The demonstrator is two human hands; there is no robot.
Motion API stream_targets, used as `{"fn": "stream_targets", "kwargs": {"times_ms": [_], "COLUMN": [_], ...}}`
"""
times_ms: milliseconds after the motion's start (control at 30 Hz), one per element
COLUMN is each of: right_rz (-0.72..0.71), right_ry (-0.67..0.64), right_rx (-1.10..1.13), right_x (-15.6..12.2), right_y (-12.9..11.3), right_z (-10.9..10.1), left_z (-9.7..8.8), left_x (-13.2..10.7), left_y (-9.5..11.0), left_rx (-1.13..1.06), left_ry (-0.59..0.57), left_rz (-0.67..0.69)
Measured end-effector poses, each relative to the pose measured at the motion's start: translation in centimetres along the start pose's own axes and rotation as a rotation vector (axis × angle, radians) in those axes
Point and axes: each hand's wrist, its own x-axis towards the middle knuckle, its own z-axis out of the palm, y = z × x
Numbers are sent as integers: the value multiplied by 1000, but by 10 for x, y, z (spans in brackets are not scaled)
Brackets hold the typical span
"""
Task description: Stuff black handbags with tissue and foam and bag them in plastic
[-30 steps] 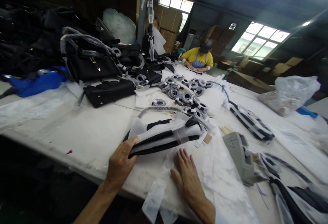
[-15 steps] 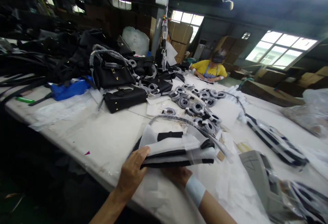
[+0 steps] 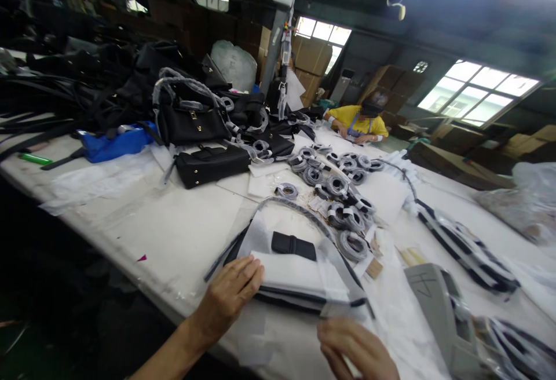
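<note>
A black handbag [image 3: 293, 245] wrapped in white tissue and clear film lies on its side on the white table, its wrapped handle arching away from me. My left hand [image 3: 228, 293] rests on the bag's near left corner, fingers laid over the white covering. Close to the near right edge is my right hand [image 3: 354, 345], blurred, its fingers bent and apart with nothing seen in them. A small gap seems to separate it from the bag. Just beyond the bag lie several coiled grey-wrapped straps [image 3: 336, 186].
Black handbags [image 3: 217, 165] and a blue bundle [image 3: 117, 143] occupy the left side. On the right are a grey tape dispenser-like device [image 3: 434, 299] and a long wrapped bag [image 3: 467, 247]. A co-worker in a yellow top [image 3: 354, 122] sits at the far end.
The handbag has gone from tilted up in both hands to lying flatter on the table. My right hand has come out from beneath it and moved right, towards me.
</note>
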Motion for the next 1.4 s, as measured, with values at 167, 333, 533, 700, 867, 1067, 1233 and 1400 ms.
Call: {"fn": "stream_targets", "kwargs": {"times_ms": [167, 333, 533, 700, 867, 1067, 1233, 1400], "right_rz": [298, 232, 234, 451, 610, 664, 667, 600], "right_ry": [-29, -405, -561, -567, -555, -371, -198, -199], "right_rx": [54, -139, -85, -77, -53, 40, 172, 317], "right_x": [117, 186, 214, 233, 232, 235, 260, 266], "right_y": [45, 95, 109, 122, 123, 116, 107, 68], "right_z": [18, 67, 95, 110, 117, 106, 89, 67], "left_z": [0, 4, 6, 7, 12, 12, 14, 10], "left_x": [-11, -20, -21, -23, -24, -23, -22, -14], "left_y": [9, 12, 11, 12, 13, 13, 13, 12], "left_rx": [12, 8, -4, 6, 20, 8, 9, -1], "left_ry": [-53, -65, -54, -65, -22, -33, -39, -35], "left_rz": [52, 32, 18, 16, 12, -6, -4, -24]}}
